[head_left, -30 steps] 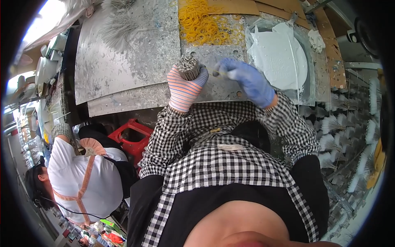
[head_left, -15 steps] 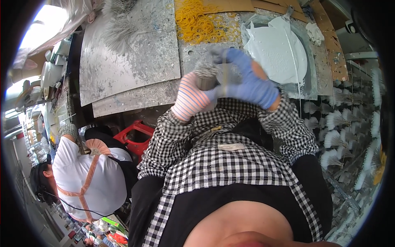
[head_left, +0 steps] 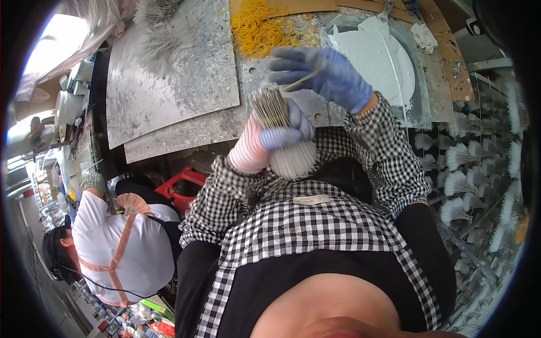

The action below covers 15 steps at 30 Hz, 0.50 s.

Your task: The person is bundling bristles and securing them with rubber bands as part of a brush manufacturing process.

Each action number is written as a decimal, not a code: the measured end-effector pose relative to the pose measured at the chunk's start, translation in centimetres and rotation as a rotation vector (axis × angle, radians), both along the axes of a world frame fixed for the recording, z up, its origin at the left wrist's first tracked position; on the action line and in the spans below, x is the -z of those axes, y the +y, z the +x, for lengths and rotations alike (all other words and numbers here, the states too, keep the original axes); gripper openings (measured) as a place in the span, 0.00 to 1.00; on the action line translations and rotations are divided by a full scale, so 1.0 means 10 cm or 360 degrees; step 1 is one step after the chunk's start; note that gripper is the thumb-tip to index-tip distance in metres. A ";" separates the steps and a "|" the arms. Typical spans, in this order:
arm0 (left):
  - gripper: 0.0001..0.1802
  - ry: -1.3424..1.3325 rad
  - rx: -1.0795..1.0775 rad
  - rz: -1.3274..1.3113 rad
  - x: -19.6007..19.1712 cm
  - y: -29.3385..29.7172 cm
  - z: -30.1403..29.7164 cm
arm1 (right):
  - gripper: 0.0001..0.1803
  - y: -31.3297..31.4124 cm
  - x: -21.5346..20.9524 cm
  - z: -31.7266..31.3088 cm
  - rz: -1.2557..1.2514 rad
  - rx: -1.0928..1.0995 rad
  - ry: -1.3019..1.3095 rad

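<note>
Spattered worktop, bundle inside left hand

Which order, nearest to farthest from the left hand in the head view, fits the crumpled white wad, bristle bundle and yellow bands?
1. Bristle bundle: held in the left hand.
2. Yellow bands: ahead.
3. Crumpled white wad: ahead, far right.

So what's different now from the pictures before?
The left hand moved rightward and nearer the checked apron, tipping its grey bundle so pale bristles show below the hand. The right hand, open, moved farther from the apron, a yellow band running from it toward the bundle. The left hand kept its grip; yellow rings and white disc stayed put.
</note>
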<state>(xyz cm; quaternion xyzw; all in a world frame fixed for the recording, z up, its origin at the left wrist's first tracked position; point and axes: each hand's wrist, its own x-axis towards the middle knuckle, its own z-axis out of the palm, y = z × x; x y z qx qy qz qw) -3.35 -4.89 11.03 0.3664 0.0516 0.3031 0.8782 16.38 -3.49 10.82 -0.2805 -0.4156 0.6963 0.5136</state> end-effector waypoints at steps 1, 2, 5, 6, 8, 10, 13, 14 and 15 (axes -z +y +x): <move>0.14 0.0101 0.0026 -0.0194 0.00 0.02 -0.03 | 0.38 -0.01 -0.07 -0.14 0.0358 0.0013 -0.0467; 0.15 0.0365 -0.0231 -0.0102 0.03 0.00 0.06 | 0.37 -0.13 -0.17 -0.19 0.0676 -0.0029 -0.0861; 0.24 0.0745 -0.0388 0.0353 0.02 -0.14 0.12 | 0.32 -0.15 -0.32 -0.21 0.1005 -0.0059 -0.1412; 0.25 0.1326 -0.0367 0.1352 0.00 -0.19 0.13 | 0.30 -0.07 -0.32 -0.17 0.0521 -0.0087 -0.1642; 0.26 0.1759 -0.0477 0.2318 -0.04 -0.25 0.13 | 0.28 0.09 -0.23 -0.06 0.0040 -0.0102 -0.1843; 0.20 0.1756 -0.0418 0.2114 -0.08 -0.25 0.11 | 0.27 0.18 -0.10 0.03 -0.0473 0.0191 -0.1439; 0.11 0.1575 -0.0309 0.1637 -0.10 -0.17 0.04 | 0.28 0.08 -0.07 0.10 -0.0523 0.0175 -0.0342; 0.10 0.1088 -0.0191 0.0861 -0.09 -0.11 0.01 | 0.28 0.04 -0.12 0.11 -0.0406 0.0034 -0.0107; 0.09 0.0576 -0.0069 0.0101 -0.08 -0.08 -0.04 | 0.28 0.00 -0.18 0.10 -0.0285 0.0012 -0.0033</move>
